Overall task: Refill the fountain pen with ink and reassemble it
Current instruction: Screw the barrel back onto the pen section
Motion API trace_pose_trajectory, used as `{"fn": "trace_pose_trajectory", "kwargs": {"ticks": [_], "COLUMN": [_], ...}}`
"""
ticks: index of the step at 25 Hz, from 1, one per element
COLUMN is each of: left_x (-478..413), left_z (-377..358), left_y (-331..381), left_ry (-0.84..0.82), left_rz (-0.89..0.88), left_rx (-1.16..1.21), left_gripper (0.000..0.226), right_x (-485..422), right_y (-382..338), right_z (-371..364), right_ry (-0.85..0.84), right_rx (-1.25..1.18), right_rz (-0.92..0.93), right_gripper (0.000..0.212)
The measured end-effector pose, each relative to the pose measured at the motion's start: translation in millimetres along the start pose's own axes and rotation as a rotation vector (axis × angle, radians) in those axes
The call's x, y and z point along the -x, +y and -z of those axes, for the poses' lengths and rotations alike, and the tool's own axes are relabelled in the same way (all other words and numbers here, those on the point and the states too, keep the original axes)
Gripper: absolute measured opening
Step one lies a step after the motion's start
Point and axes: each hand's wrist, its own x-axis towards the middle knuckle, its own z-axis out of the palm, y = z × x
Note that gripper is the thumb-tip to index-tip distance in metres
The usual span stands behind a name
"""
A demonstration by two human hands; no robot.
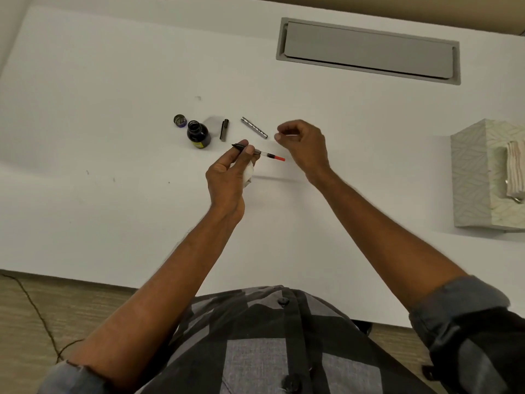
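My left hand pinches the pen's front section with its clear converter and red knob, held level above the table, nib end pointing left. A crumpled white tissue is tucked in the same palm. My right hand hovers just right of the red knob, fingers curled and nothing visible between them. The open ink bottle stands on the table, its cap lying to its left. The black pen cap and the silver barrel lie beyond my hands.
A white table carries everything. A grey cable hatch is set into it at the back right. A patterned tissue box stands at the right edge. The near table edge runs just in front of my body.
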Motion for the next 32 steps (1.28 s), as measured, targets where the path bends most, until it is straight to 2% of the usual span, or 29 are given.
{"fn": "trace_pose_trajectory", "kwargs": {"ticks": [3, 6, 10, 12, 15, 19, 23, 30, 32], "left_x": [-12.2, -22.2, -33.7, -38.7, -42.6, -41.0, -28.3, 14.8, 25.7], "left_z": [2.5, 6.2, 6.8, 4.9, 3.2, 2.0, 2.3, 3.1, 6.8], "left_y": [-2.2, -5.0, -6.7, -8.0, -8.4, -3.1, 0.5, -2.0, -4.3], "left_ry": [0.015, 0.045, 0.064, 0.068, 0.055, 0.038, 0.022, -0.036, -0.055], "left_rz": [0.055, 0.088, 0.106, 0.122, 0.132, 0.112, 0.11, 0.131, 0.133], "left_rx": [0.02, 0.043, 0.03, 0.023, 0.055, 0.114, 0.134, 0.144, 0.174], "left_gripper": [0.024, 0.022, 0.023, 0.025, 0.03, 0.029, 0.022, 0.011, 0.014], "right_x": [-28.2, -47.1, -54.3, -55.2, -49.9, -18.2, 33.1, 91.3, 102.7], "right_y": [-1.9, 7.8, 19.1, 18.9, 17.6, 16.8, 19.0, 17.1, 14.7], "right_z": [-21.2, -35.7, -35.5, -32.5, -19.1, 28.7, 77.2, 99.4, 98.0], "right_ry": [-0.083, -0.168, -0.27, -0.281, -0.202, -0.193, -0.181, -0.15, -0.149], "right_rx": [0.194, 0.385, 0.49, 0.486, 0.424, 0.19, 0.146, 0.141, 0.137], "right_rz": [0.17, 0.256, 0.331, 0.319, 0.229, 0.093, 0.013, 0.099, 0.136], "right_gripper": [0.027, 0.034, 0.029, 0.023, 0.02, 0.02, 0.02, 0.019, 0.019]}}
